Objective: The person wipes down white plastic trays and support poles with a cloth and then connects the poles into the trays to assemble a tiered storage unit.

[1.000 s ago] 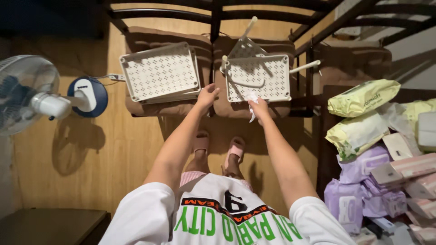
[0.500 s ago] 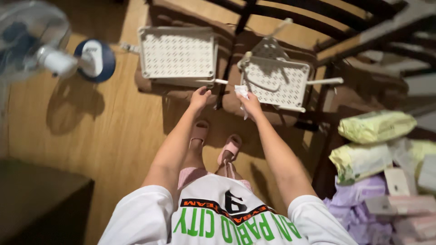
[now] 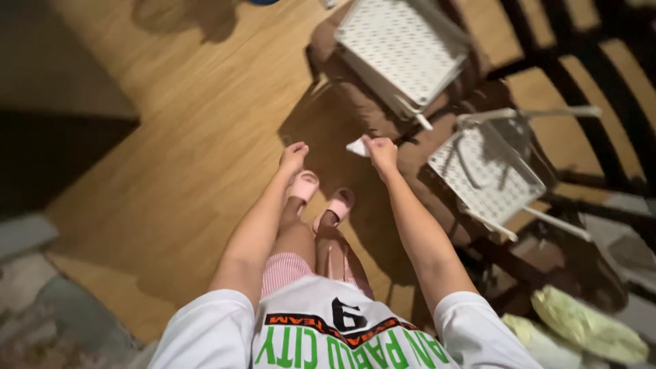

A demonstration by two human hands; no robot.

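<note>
A: Right hand (image 3: pixel 381 152) noted with its grip closed on a small white cloth (image 3: pixel 357 146); the cloth is pinched at the fingertips and sticks out toward the left hand.

B: And the left hand (image 3: pixel 294 157)?

A: Nothing is held. The fingers are seen loosely curled, the grip open, hovering above the wooden floor (image 3: pixel 178 150) and just over a pink slipper (image 3: pixel 303 186).

B: Where are the perforated pieces placed relative to the cloth?

A: Two white perforated trays are recorded. The upper tray (image 3: pixel 403 48) lies beyond the right hand, up and slightly to the right, resting on a brown cushion (image 3: pixel 328 41). The lower tray (image 3: pixel 486 172) lies to the right of the right hand, tilted, with thin white rods projecting from its corners.

B: Long axis of the lower one?

A: It runs diagonally, from upper left to lower right in the head view. Its nearest corner is turned toward the cloth, near but apart from it.

B: Which hand is judged nearer?

A: The right, clearly; the left is separated from both trays by the right hand and the cloth. Contact with either tray is not seen
</note>
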